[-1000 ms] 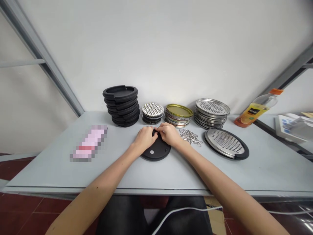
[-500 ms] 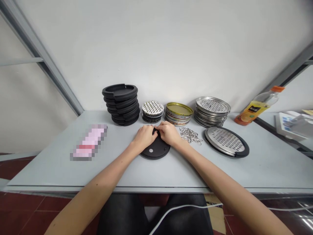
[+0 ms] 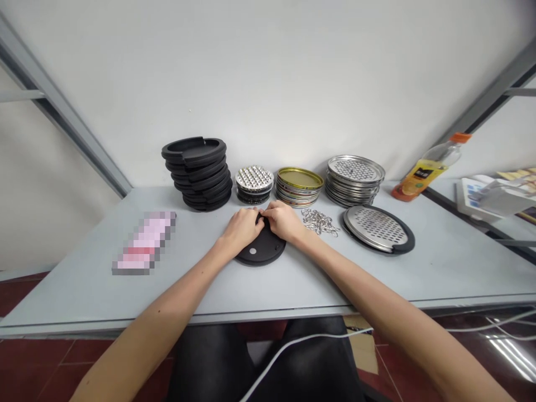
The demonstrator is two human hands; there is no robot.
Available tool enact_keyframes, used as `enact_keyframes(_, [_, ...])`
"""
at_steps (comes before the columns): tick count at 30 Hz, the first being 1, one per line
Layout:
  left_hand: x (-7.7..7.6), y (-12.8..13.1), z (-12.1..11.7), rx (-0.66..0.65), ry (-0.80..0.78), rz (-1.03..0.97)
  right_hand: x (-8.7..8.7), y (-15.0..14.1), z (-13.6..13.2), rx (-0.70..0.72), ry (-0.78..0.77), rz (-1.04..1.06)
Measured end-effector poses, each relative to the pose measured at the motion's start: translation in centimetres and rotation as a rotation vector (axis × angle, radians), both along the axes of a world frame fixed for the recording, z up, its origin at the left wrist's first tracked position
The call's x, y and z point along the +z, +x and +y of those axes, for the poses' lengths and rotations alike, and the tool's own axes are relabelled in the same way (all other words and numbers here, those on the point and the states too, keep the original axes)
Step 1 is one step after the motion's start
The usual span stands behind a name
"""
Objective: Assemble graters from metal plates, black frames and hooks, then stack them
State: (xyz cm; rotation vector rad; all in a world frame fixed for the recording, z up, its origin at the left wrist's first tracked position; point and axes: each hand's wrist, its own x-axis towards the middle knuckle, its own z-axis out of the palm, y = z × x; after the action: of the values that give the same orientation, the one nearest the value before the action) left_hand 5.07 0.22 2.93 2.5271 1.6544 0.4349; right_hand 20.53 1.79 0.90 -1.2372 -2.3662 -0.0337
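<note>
A flat black round disc (image 3: 259,251) with a small pale dot lies on the grey table (image 3: 84,279). My left hand (image 3: 239,228) and my right hand (image 3: 283,219) meet at the disc's far edge, fingers curled and pressed together on it. What the fingertips pinch there is hidden. A heap of small metal rings (image 3: 319,221) lies just right of my right hand.
Along the wall stand a stack of black rings (image 3: 197,173), a stack of studded metal discs (image 3: 254,183), gold-rimmed lids (image 3: 298,186) and perforated steel plates (image 3: 354,180). A grater plate in a black ring (image 3: 379,229), an orange drink bottle (image 3: 427,167) and a pink object (image 3: 144,243) also sit there.
Both hands stay at the disc's far edge. The view has shifted a little, so everything sits slightly lower-left to upper-left in frame.
</note>
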Motion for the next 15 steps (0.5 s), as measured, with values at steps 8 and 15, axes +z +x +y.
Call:
enact_keyframes(8, [-0.23,-0.2,0.1,-0.026,0.038,-0.038,-0.85,0.29,0.32,0.016,-0.015,0.226])
enact_keyframes(15, [-0.59,-0.28,0.23,-0.033,0.023,-0.085,-0.63,0.12,-0.15,-0.028,-0.027,0.244])
